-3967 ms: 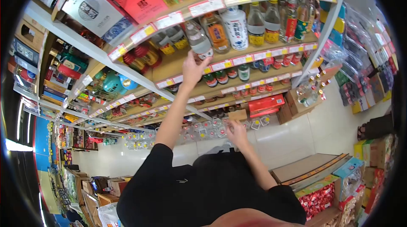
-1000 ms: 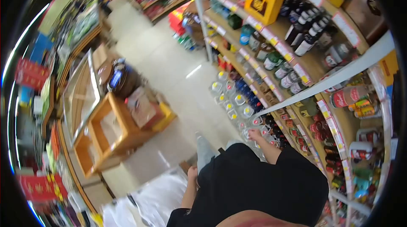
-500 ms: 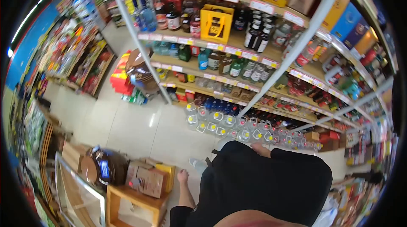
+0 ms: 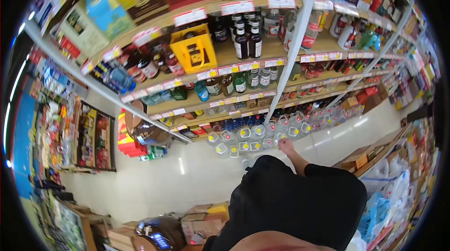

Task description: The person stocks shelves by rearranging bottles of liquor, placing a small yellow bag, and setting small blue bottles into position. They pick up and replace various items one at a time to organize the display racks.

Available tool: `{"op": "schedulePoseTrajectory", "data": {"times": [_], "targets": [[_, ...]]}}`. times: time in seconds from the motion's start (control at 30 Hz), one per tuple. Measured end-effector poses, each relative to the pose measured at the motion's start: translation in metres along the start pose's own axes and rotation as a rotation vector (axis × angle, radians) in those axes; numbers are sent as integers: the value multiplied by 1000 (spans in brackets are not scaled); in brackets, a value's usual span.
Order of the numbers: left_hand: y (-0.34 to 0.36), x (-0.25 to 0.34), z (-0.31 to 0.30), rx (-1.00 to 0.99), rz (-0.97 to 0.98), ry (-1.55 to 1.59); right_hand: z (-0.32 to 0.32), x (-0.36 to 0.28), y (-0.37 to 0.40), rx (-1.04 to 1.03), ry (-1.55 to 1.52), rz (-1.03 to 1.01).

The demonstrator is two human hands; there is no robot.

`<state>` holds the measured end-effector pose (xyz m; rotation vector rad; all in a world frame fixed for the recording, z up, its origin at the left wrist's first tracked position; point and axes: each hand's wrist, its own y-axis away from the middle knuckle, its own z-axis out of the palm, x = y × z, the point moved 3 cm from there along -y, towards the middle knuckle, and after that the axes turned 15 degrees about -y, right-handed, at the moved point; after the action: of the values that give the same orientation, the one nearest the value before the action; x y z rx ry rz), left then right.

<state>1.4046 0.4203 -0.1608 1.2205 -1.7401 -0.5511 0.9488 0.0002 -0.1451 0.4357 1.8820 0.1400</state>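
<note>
My right hand (image 4: 285,144) hangs in front of my body with its fingers curled in. Nothing shows in it. In the picture it lies over the near edge of a group of clear plastic jugs (image 4: 255,145) with yellow and red caps, which stand on the floor along the shelf foot. Whether it touches any jug cannot be told, but it looks apart from them. My left hand is out of sight; only a bit of black sleeve (image 4: 209,243) shows on that side.
Ahead runs a shelf unit (image 4: 253,59) with bottles, boxes and a yellow gift bag (image 4: 194,49). A large brown jar (image 4: 140,127) and red packs stand at its left end. Cartons (image 4: 201,225) and another brown jar (image 4: 161,234) are at the lower left, plastic bags (image 4: 375,209) at the right.
My view has turned right and come nearer the shelves. My right hand has swung forward from beside my body. My left hand, visible before near the cartons, has left the view.
</note>
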Motion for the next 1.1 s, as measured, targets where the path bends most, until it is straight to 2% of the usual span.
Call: {"op": "schedulePoseTrajectory", "data": {"times": [0.07,0.1,0.13,0.17,0.23,0.3,0.33,0.37,0.4,0.43,0.47,0.53,0.63,0.7,0.73,0.77,0.83,0.87,0.9,0.97,1.03,1.1], "targets": [[-17,35,-5,-30,99,-194,22,-33,-28,205,-101,-119],[-30,55,-9,-33,151,-267,18,-124,-9,222,-256,-76],[-44,82,-14,-26,202,-315,26,-178,-8,258,-537,-270],[-59,117,-20,-9,264,-345,25,-253,-2,163,-828,-390],[-89,201,-40,86,411,-356,2,-369,7,192,-640,-592],[-93,336,-70,269,644,-291,-26,-451,-1,267,-572,-1000],[-79,409,-81,357,770,-307,-38,-486,-7,278,-555,-1023],[17,515,-84,230,884,-137,-47,-515,-16,285,-537,-1052],[17,569,-77,177,1134,-6,-52,-539,-27,281,-528,-1083],[64,633,-77,65,1172,-130,-55,-557,-39,275,-517,-1119],[89,680,-70,-58,1264,-125,-54,-570,-54,301,-456,-1148],[170,758,-58,-42,1524,-258,-47,-584,-77,348,-328,-1205],[202,829,-36,105,1822,-154,-45,-594,-99,211,-366,-1084],[199,862,-25,156,1775,15,-44,-596,-121,106,-479,-1124],[196,874,-19,175,1775,77,-46,-600,-127,140,-464,-1160],[188,887,-12,111,1755,154,-42,-599,-131,166,-451,-1184],[177,905,-6,245,1765,51,-38,-597,-144,91,-382,-1156],[170,913,2,143,1784,137,-32,-597,-151,80,-384,-1208],[168,917,6,125,1779,114,-29,-597,-160,84,-379,-1258],[163,921,20,53,1756,235,-18,-591,-167,147,-363,-1208],[116,930,21,-103,1543,152,-2,-584,-186,214,-225,-1344],[115,932,33,-183,1612,408,-14,-592,-162,254,-259,-1355]]}}
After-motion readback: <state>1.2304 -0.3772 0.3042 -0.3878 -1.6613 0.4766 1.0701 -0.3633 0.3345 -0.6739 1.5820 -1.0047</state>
